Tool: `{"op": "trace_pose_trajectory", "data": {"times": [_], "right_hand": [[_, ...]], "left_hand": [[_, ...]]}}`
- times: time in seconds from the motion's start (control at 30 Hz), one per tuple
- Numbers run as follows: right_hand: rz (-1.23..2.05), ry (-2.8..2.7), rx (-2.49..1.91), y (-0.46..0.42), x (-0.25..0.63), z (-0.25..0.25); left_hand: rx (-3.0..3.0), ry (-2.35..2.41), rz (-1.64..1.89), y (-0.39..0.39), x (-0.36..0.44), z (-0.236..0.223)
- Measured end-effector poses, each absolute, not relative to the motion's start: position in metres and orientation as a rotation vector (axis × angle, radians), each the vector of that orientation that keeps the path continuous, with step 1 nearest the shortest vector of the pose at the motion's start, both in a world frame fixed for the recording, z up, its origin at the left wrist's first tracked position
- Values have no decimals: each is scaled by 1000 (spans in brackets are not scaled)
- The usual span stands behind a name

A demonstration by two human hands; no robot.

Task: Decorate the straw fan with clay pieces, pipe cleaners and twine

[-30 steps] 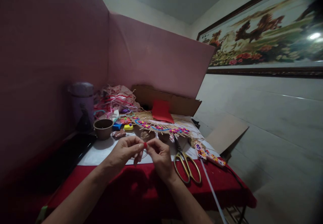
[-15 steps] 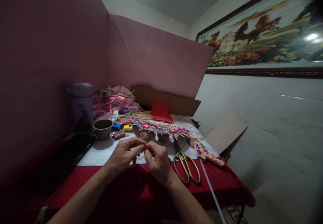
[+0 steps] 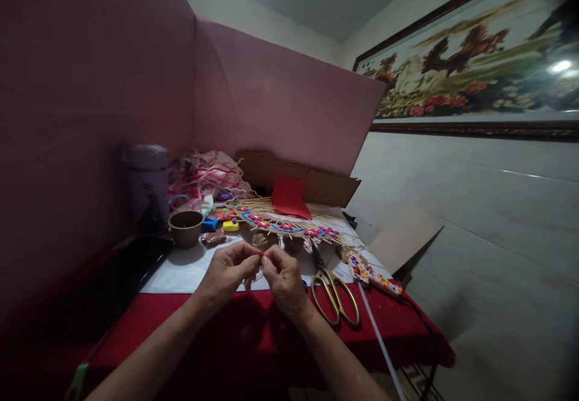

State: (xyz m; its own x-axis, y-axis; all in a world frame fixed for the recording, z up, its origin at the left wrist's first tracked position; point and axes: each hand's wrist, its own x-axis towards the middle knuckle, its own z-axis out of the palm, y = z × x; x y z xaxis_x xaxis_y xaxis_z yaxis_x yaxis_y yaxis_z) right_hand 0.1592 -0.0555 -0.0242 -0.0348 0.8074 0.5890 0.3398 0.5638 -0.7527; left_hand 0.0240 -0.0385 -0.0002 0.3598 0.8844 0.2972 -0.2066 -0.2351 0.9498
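Between the fingertips of both hands is a small red piece [image 3: 261, 254], which looks like soft clay; most of it is hidden by the fingers. My left hand [image 3: 228, 270] pinches it from the left with thumb and forefinger. From the other side, my right hand [image 3: 286, 278] pinches it too. Just beyond the hands sits a ball of twine [image 3: 265, 241], partly covered. Behind that lies a curved strip decorated with pink and yellow flowers and a blue line [image 3: 289, 228], with thin sticks around it. Scissors [image 3: 333, 292] lie right of my right hand.
Left are a brown cup [image 3: 186, 230], a dark flat device [image 3: 154, 259], a purple bottle [image 3: 147, 190], and blue [image 3: 209, 225], yellow [image 3: 230, 226] and brown [image 3: 213, 239] clay packs. A flower-patterned glue gun [image 3: 373, 277] with a translucent stick lies right. Red paper [image 3: 289, 197] leans behind.
Both hands stay pinched together on the red piece, with slight shifts of the fingers. The view has tilted a little.
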Motion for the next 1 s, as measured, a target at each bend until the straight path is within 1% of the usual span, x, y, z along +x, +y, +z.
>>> {"op": "trace_pose_trajectory", "data": {"times": [0.33, 0.47, 0.57, 0.73, 1.0], "right_hand": [[426, -1760, -1013, -60, 162, -22], [404, -1774, -1059, -59, 162, -22], [479, -1769, -1058, -58, 164, -20], [619, -1734, -997, -58, 168, -18], [417, -1793, -1076, -59, 167, -20]], "left_hand": [[1476, 672, 964, -32, 11, 4], [1522, 701, 1004, -29, 13, -5], [1515, 701, 1038, -28, 13, -7], [1432, 637, 936, -29, 8, 0], [1398, 739, 908, -28, 8, -1]]}}
